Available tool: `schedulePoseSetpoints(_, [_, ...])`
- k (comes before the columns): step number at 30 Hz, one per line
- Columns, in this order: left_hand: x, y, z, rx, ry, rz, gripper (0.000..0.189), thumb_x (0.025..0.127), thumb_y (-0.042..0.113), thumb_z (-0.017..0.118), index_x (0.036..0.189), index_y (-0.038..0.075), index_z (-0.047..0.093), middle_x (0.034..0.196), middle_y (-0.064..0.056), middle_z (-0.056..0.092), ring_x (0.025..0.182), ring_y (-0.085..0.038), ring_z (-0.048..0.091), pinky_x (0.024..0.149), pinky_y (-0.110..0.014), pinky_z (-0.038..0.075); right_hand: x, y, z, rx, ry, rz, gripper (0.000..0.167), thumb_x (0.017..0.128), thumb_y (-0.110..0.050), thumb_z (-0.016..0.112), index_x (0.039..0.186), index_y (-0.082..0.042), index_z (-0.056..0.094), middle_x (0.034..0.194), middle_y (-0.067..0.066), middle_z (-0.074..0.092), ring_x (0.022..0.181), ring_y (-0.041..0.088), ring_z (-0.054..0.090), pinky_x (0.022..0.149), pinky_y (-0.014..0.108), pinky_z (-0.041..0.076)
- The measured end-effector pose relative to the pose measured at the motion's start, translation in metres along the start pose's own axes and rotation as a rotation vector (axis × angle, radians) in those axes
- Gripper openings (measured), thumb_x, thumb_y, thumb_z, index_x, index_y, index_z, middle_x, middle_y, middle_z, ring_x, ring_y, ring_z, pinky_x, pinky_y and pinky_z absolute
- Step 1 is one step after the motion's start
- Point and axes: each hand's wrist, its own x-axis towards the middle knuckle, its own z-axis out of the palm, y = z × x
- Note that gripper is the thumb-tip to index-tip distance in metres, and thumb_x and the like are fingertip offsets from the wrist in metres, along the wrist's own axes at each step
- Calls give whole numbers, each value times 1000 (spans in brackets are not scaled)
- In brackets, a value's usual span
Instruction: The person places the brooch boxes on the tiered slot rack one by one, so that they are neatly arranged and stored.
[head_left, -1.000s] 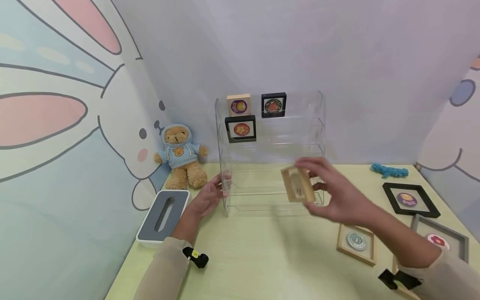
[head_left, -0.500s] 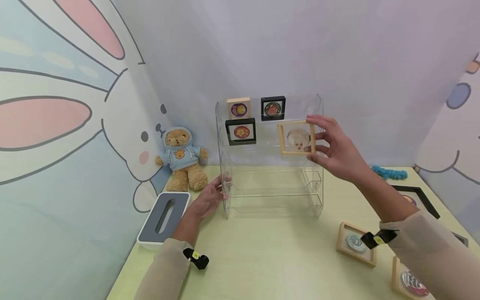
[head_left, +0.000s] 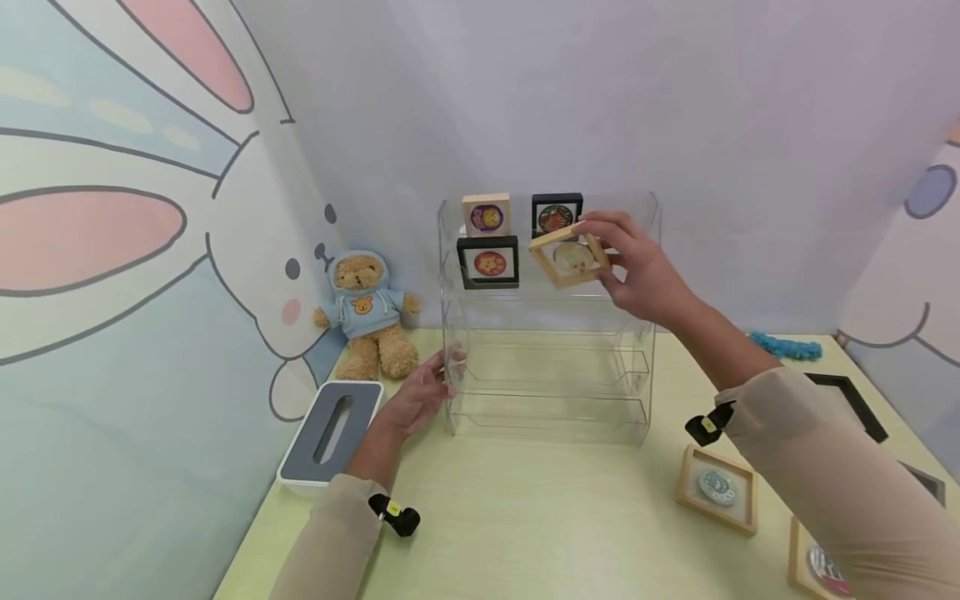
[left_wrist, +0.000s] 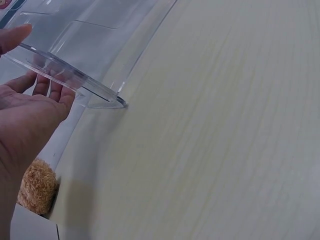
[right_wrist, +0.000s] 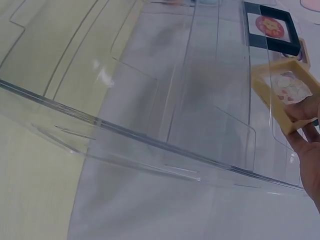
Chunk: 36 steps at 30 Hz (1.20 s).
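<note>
A clear acrylic tiered display rack (head_left: 555, 394) stands on the table against the wall. My left hand (head_left: 420, 398) grips its left side panel, thumb on one face and fingers on the other, as the left wrist view shows. My right hand (head_left: 637, 265) pinches a light wood picture frame (head_left: 543, 258) by its right edge, tilted, in front of the rack's second tier. A round badge (right_wrist: 290, 88) shows inside that frame. Left of it on the same tier stands a black frame (head_left: 488, 286) with a red badge. Above are a wood frame (head_left: 486, 200) and another black frame (head_left: 557, 198), partly overlapped.
Wood frames lie at the right, one with a pale teal badge (head_left: 717, 487), another (head_left: 801, 560) partly under my right sleeve. A black frame (head_left: 862, 408) and blue fuzzy toy (head_left: 786, 346) are farther back. Left are a teddy bear (head_left: 367, 304) and tissue box (head_left: 330, 433).
My right hand has lifted the wood frame from low in front of the rack to the second tier, then shifted it left and tilted it. The left hand stays on the rack.
</note>
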Motion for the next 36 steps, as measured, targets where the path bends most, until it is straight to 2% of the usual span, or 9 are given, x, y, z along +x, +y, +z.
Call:
schedulePoseSetpoints(1, [0,1,1,-1,1,0,77,98,-16,46,171,0,27,156,-2,47,131,-14,46,110,-29,42,0,1,1,-19,-3,-10,77,89,25,70,157,-8,55,164,15,45,135,43,62,100,53,61])
schedulePoseSetpoints(4, [0,2,2,-12,0,2,76,98,-16,46,170,-1,28,153,-3,49,130,-15,47,108,-28,43,-1,3,2,-75,-5,-38,70,90,22,72,153,-5,55,159,18,48,136,41,62,101,57,62])
schedulePoseSetpoints(7, [-1,3,3,-14,-2,4,77,100,-15,45,172,-3,22,153,-3,48,128,-15,46,103,-26,45,-4,1,2,-156,-19,-58,61,93,15,73,149,-2,57,154,19,54,135,41,61,103,59,60])
schedulePoseSetpoints(12, [-2,1,2,-23,-20,17,77,102,-14,43,173,-6,15,153,-2,49,127,-14,46,98,-21,49,-7,-3,1,-314,-50,-54,54,97,2,75,148,-3,58,150,21,59,137,45,56,111,66,50])
schedulePoseSetpoints(18, [-3,-2,1,-45,-26,28,75,101,-15,43,172,-3,21,153,-2,48,126,-14,44,95,-20,50,-4,-3,-1,-408,-27,-122,47,96,-3,75,141,0,63,144,23,61,124,46,55,101,62,51])
schedulePoseSetpoints(21, [-3,-2,2,-33,-19,25,75,101,-14,45,172,-3,22,153,-3,46,126,-15,44,97,-22,48,-3,-1,-3,-441,-3,-156,45,93,-2,76,137,2,65,138,23,63,115,46,56,97,61,51])
schedulePoseSetpoints(25, [-3,-1,3,-14,-7,16,75,100,-14,47,171,-2,25,155,-5,45,127,-16,43,100,-23,46,-4,0,-7,-463,2,-149,44,93,-3,76,136,3,65,136,23,63,111,46,54,93,60,49])
schedulePoseSetpoints(32, [-2,0,3,5,12,5,75,100,-15,47,171,-3,25,155,-5,45,129,-17,41,102,-25,44,-5,-4,-11,-457,-24,-105,50,95,-7,76,143,-1,65,138,25,59,112,45,52,90,60,47])
schedulePoseSetpoints(36, [-2,-1,3,1,9,5,79,100,-15,45,173,-4,17,156,-4,45,129,-16,42,101,-24,44,-6,-5,-13,-459,-30,-106,54,95,-8,77,147,-2,64,141,25,57,116,47,51,92,62,46])
